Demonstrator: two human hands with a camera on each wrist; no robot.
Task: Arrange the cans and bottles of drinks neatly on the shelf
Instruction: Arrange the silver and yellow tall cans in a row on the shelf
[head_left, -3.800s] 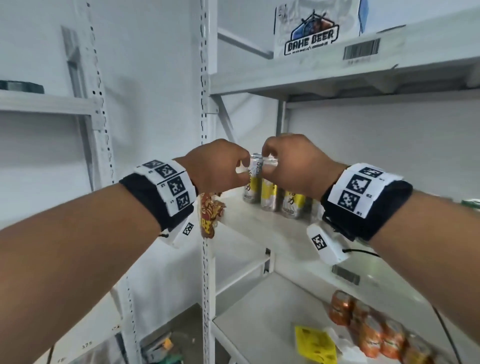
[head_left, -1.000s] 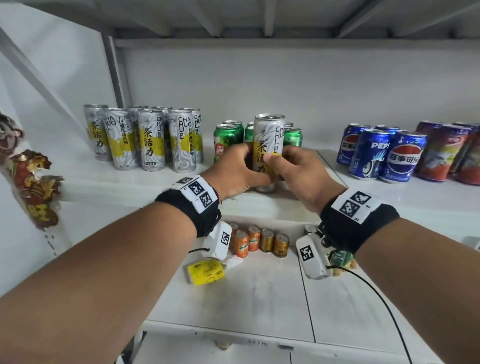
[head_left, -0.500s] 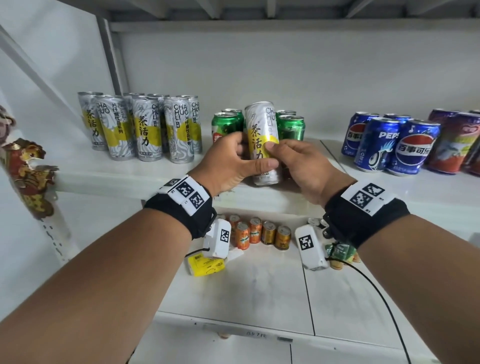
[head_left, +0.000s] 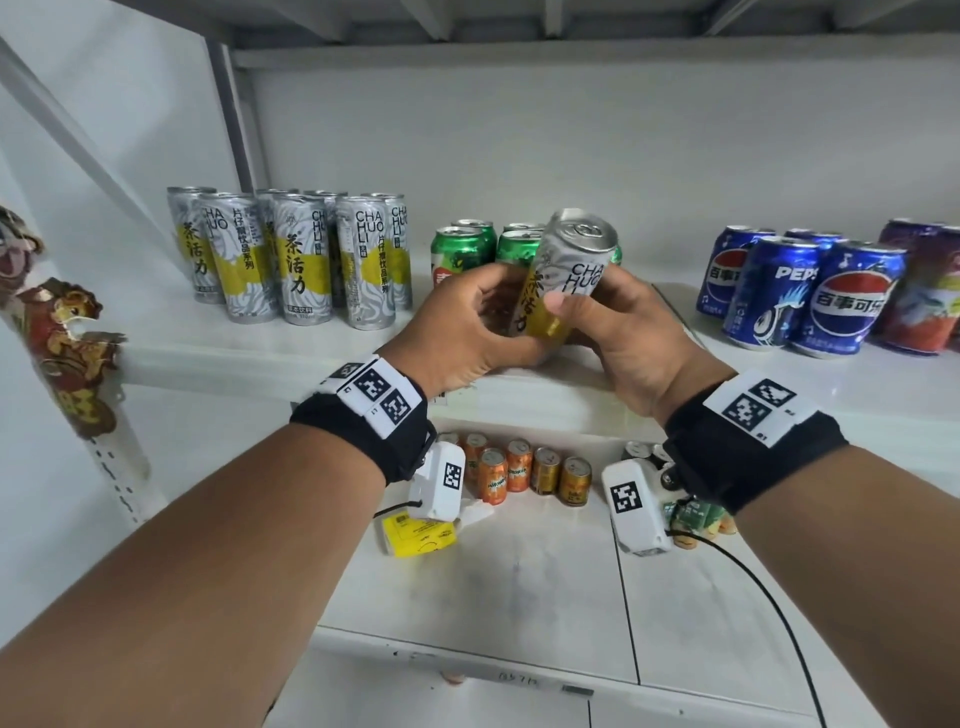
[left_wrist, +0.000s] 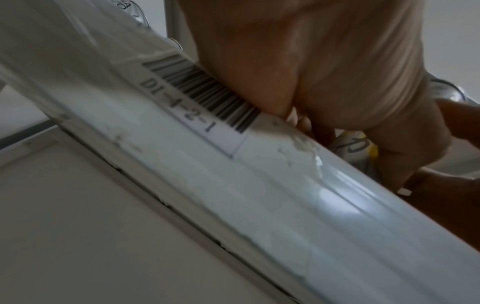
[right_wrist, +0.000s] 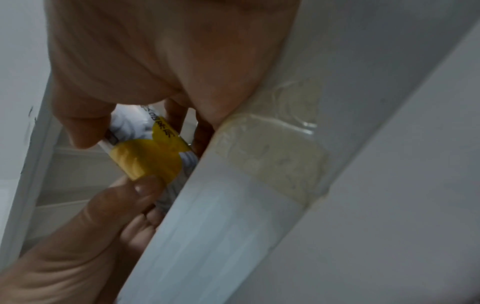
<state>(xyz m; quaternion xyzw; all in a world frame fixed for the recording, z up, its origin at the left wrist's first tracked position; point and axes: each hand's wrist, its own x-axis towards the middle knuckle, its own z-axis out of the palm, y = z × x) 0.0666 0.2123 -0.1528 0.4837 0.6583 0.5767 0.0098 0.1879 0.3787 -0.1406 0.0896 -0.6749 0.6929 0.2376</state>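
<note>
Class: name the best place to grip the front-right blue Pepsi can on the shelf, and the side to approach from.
Grip the front-right blue Pepsi can around its mid-body, coming from the front. It stands upright at the white shelf's open edge, with blue cans left and a red can right, so the sides look crowded.

A red-and-gold paper figure decoration hangs on the perforated white metal upright; right of that upright, lower down, lies a yellow printed card; further right, a thin black cable trails; a white barcode label reads D1-1-2-1.
</note>
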